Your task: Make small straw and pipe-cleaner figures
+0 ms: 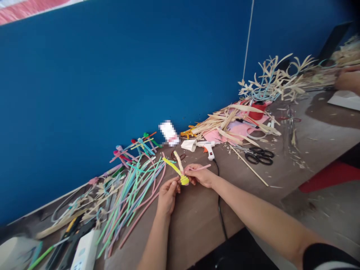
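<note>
Between my two hands is a small figure of coiled yellow pipe cleaner, with a yellow and a cream length sticking up from it. My left hand pinches the coiled end from the left, its fingers closed. Closed too, my right hand grips a pink pipe cleaner against the figure; its free end points right. Where the pink piece meets the coil is partly hidden by my fingers. Just beyond my right hand lies a white hot glue gun.
Loose pastel pipe cleaners spread to the left, near a white power strip. Black-handled scissors and a thin stick lie right. Pale dried strips line the blue wall. A co-worker's hand is at far right.
</note>
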Demonstrator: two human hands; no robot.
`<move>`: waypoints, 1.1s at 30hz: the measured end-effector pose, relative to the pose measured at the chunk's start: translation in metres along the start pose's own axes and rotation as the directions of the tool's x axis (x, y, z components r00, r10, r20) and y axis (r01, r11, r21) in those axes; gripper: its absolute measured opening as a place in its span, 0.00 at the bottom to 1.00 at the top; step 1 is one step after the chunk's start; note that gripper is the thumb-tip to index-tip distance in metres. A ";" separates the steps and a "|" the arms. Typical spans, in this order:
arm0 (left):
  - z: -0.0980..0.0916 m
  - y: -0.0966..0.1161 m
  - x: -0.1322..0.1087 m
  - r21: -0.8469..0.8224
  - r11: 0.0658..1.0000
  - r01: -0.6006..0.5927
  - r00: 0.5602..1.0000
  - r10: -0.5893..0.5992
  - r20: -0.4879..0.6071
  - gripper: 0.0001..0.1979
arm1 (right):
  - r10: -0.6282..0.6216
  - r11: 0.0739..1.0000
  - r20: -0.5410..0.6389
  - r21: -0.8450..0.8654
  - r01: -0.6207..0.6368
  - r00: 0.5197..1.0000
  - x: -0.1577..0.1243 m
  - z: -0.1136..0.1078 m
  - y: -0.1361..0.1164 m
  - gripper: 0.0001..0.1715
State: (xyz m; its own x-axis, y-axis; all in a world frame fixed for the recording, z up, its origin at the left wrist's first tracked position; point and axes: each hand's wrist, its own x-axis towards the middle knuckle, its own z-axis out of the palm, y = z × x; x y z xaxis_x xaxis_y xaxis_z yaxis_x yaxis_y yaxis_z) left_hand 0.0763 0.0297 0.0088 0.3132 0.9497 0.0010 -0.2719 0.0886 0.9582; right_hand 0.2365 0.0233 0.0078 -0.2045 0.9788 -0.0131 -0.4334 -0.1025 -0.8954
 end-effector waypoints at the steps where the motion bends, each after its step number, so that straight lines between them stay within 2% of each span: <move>1: 0.000 -0.001 0.000 0.011 1.000 0.013 1.000 -0.013 0.016 0.15 | -0.010 1.000 -0.002 -0.014 0.010 1.000 0.000 0.000 0.000 0.12; 6: -0.005 0.003 0.002 -0.042 0.996 0.076 0.991 -0.071 0.111 0.19 | -0.050 0.995 0.017 -0.083 0.051 0.999 -0.001 0.002 -0.001 0.12; 8: -0.008 0.010 0.004 -0.100 0.979 0.177 0.972 -0.158 0.175 0.21 | -0.055 0.994 0.036 -0.091 0.058 0.998 -0.003 0.002 -0.002 0.12; 10: -0.009 0.018 0.007 -0.077 0.952 0.296 0.936 -0.273 0.223 0.22 | -0.047 0.989 0.062 -0.135 0.055 0.997 -0.004 0.003 -0.003 0.12; 13: -0.002 0.025 0.011 0.044 0.944 0.327 0.923 -0.329 0.200 0.19 | -0.034 0.972 0.074 -0.228 0.050 0.997 -0.007 0.004 -0.006 0.12; 16: 0.011 0.025 0.017 0.079 0.934 0.349 0.913 -0.358 0.195 0.15 | -0.037 0.959 0.070 -0.279 0.055 0.997 -0.008 0.005 -0.008 0.11; 20: 0.023 0.020 0.023 -0.031 0.937 0.347 0.912 -0.330 0.243 0.13 | -0.058 0.960 0.039 -0.272 0.066 0.998 -0.009 0.005 -0.008 0.11; 25: 0.025 0.014 0.020 -0.178 0.935 0.307 0.926 -0.250 0.284 0.12 | -0.110 0.967 -0.008 -0.230 0.105 0.994 -0.009 0.004 -0.009 0.10; 28: 0.026 0.010 0.015 -0.259 0.923 0.283 0.940 -0.213 0.267 0.11 | -0.092 0.964 -0.013 -0.250 0.086 0.996 -0.008 0.002 -0.010 0.09; 33: 0.029 0.008 0.011 -0.338 0.911 0.235 0.960 -0.164 0.226 0.10 | -0.131 0.948 -0.075 -0.303 0.102 0.989 -0.005 -0.001 -0.008 0.09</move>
State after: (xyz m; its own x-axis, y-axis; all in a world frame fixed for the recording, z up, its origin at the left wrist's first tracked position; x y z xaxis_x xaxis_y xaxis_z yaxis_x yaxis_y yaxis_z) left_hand 0.1037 0.0322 0.0246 0.5509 0.8296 -0.0913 -0.4820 0.4055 0.7767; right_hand 0.2422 0.0198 0.0145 -0.0797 0.9943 0.0707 -0.1661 0.0567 -0.9845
